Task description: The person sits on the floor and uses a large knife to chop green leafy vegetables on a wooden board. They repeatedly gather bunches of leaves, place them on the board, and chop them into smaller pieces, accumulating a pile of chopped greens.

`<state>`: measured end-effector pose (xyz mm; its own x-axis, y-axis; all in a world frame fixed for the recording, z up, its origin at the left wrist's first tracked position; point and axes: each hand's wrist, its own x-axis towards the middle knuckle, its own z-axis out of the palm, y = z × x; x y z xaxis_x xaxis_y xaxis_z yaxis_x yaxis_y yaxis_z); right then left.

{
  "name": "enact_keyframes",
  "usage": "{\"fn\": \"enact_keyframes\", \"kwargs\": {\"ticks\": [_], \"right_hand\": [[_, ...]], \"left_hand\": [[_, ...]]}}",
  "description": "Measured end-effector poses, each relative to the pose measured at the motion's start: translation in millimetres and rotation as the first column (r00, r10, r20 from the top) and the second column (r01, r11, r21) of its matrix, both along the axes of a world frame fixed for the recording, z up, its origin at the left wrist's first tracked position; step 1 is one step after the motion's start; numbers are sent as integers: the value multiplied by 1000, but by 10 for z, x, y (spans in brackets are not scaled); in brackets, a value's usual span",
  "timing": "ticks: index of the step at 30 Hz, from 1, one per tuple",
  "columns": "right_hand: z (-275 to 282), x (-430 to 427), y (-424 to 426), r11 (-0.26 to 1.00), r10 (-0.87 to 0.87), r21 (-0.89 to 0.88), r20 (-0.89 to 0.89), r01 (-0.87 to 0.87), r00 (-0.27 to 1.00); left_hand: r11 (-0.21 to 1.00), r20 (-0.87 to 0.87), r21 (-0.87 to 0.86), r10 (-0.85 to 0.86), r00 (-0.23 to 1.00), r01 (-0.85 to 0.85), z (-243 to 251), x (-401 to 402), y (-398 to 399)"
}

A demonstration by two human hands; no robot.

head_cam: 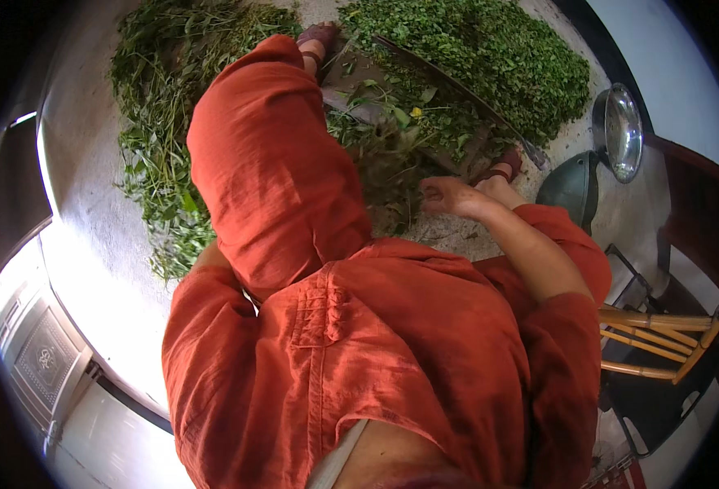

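My right hand (pixel 448 197) is curled beside a blurred clump of brown stems (pixel 390 162) between my legs. Whether its fingers grip any of them I cannot tell. My left arm passes behind my raised left knee, so that hand is out of view; leafy green stalks (pixel 167 177) lie heaped just beyond that leg. In front of my feet, a wooden board (pixel 359 79) carries scattered leaves and bits of stem. A long dark metal blade (pixel 451 85) slants across it from the top towards my right foot. Past the blade spreads a broad pile of chopped green leaves (pixel 494 55).
At right, a shiny metal basin (pixel 623 134) leans near the wall by a dark green container (pixel 567 186). A bamboo chair (pixel 659 342) and a black seat (pixel 671 391) stand close on my right. A patterned door (pixel 44 357) shows at lower left.
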<state>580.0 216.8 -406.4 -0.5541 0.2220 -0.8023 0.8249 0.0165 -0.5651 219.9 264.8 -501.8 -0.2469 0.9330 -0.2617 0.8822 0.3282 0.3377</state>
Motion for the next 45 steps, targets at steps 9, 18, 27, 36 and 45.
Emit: {"fn": "enact_keyframes", "kwargs": {"ticks": [9, 18, 27, 36, 45], "right_hand": [[-310, -1085, -542, 674, -628, -450, 67, 586, 775], [-224, -1102, -302, 349, -932, -191, 27, 917, 360], [-187, -390, 65, 281, -903, 188, -281, 941, 325], [210, -593, 123, 540, -717, -84, -567, 838, 405], [812, -706, 256, 567, -570, -125, -773, 814, 278]], "left_hand": [[992, -277, -124, 2, 961, -37, -1368, -1102, 387], [967, 71, -1, 253, 965, -254, -168, -344, 8], [641, 479, 222, 585, 655, -735, 396, -1003, -2070], [177, 542, 787, 259, 800, -590, 2961, -885, -1882], [469, 194, 883, -418, 887, 28, 3193, 820, -732]]}}
